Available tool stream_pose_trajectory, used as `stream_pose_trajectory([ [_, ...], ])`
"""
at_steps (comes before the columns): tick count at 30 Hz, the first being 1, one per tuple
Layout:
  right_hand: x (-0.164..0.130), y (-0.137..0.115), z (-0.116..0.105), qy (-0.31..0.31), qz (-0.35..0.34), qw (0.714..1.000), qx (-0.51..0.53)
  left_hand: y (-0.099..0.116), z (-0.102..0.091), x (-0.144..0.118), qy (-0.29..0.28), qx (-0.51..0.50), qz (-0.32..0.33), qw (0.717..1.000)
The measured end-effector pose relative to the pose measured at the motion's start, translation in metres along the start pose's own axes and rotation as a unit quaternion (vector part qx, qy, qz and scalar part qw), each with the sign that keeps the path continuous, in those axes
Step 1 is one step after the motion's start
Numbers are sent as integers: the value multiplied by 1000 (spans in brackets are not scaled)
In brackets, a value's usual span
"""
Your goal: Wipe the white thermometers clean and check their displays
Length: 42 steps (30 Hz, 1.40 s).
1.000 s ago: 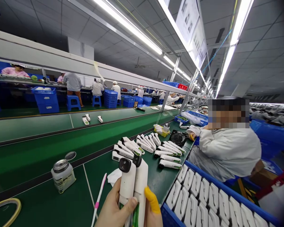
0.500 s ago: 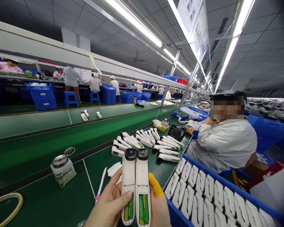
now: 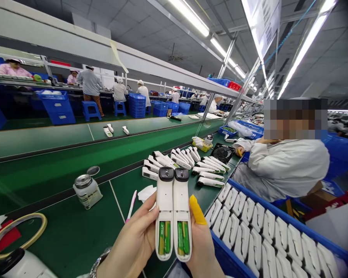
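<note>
White handheld units (image 3: 165, 199), a pair, stand side by side above the near edge of the green tabletop (image 3: 60, 231), black heads up, battery compartments towards us! Green batteries (image 3: 164, 235) show in both (two apiece, easy to count). Left hand (image 3: 137, 235) grips one unit by its outer side; right hand (image 3: 202, 239), wearing a yellow finger cover (image 3: 197, 210), grips the other. Spare units (image 3: 210, 182) cluster towards the tabletop's far edge, a bottle (image 3: 87, 195) stands by that edge too, and a blue crate (image 3: 234, 256) sits beside the near edge.
</note>
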State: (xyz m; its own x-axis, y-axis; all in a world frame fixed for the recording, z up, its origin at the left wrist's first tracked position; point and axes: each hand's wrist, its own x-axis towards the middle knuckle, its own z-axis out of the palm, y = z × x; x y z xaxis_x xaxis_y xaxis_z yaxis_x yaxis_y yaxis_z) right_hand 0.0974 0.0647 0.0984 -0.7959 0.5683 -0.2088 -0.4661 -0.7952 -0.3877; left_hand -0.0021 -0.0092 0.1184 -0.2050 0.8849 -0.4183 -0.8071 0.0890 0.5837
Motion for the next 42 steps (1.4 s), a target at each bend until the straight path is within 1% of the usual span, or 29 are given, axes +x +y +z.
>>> stream_pose_trajectory([
  [2,1,0,0,-1,-5,1000,10,0,1,-1,-7,-6,0,1000],
  [6,0,-1,-1,26,-35,999,13,2,4,-4,-16,-10,-2,1000],
  [8,-2,-2,2,28,-26,999,1,3,5,-6,-31,-7,-4,999],
  [12,-5,-4,8,4,8,1000,-12,3,6,-9,-84,-20,-13,996],
  [15,-6,-3,6,-1,-17,1000,-16,2,7,-10,-117,-31,-16,993],
  [18,-6,-1,3,4,-52,998,-30,2,7,-11,-119,-41,-18,992],
  [21,-8,0,2,41,-98,993,-47,2,7,-12,-129,-51,-20,990],
  [24,-9,4,-2,115,-140,981,-67,1,6,-12,-146,-53,-17,988],
  [26,-10,7,-7,135,-141,978,-78,-2,6,-10,-136,-45,-18,989],
  [31,-15,18,-17,118,-137,980,-88,-12,4,-3,-66,1,20,998],
  [34,-19,20,-18,111,-149,979,-86,-18,5,1,-45,40,53,997],
  [36,-19,21,-16,106,-138,982,-71,-20,5,3,-34,55,65,996],
  [39,-14,21,-10,94,-113,988,-50,-20,8,4,-9,54,44,998],
  [42,-7,19,-2,85,-127,987,-51,-17,10,5,35,47,10,998],
])
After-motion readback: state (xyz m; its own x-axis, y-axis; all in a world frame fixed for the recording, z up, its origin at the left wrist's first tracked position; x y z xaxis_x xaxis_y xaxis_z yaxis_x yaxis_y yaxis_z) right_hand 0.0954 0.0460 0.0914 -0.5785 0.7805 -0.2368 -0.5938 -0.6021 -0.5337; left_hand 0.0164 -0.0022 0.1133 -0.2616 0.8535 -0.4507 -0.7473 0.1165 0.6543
